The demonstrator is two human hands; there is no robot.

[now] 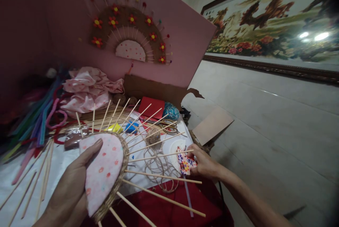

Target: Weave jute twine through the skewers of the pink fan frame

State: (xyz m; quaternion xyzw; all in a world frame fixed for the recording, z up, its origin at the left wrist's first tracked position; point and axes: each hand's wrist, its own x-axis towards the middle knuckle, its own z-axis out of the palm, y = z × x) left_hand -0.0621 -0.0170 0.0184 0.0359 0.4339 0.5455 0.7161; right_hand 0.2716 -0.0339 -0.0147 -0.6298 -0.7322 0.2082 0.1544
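In my left hand (76, 181) is a half-round fan piece (104, 167), gripped with the thumb flat on its face. White fabric with pink flowers covers it, twisted twine edges its curve, and thin wooden sticks spread outward from that edge. My right hand (202, 161) is closed around a colourful patterned glue gun (185, 161), from which a translucent glue stick (188, 198) extends downward. Behind the glue gun lies a white round dish (173, 149). Loose twine (161, 170) trails between the hands, partly under the sticks, from a twine ball (153, 136).
Loose sticks (31, 188) and pipe cleaners (39, 124) lie at left. Crumpled fabric (90, 89), red paper (151, 107), blue yarn (171, 111) and scissors (169, 127) sit at the back. A decorated half-round fan (132, 19) is pinned to a pink board (182, 36). The tiled wall (278, 128) stands right.
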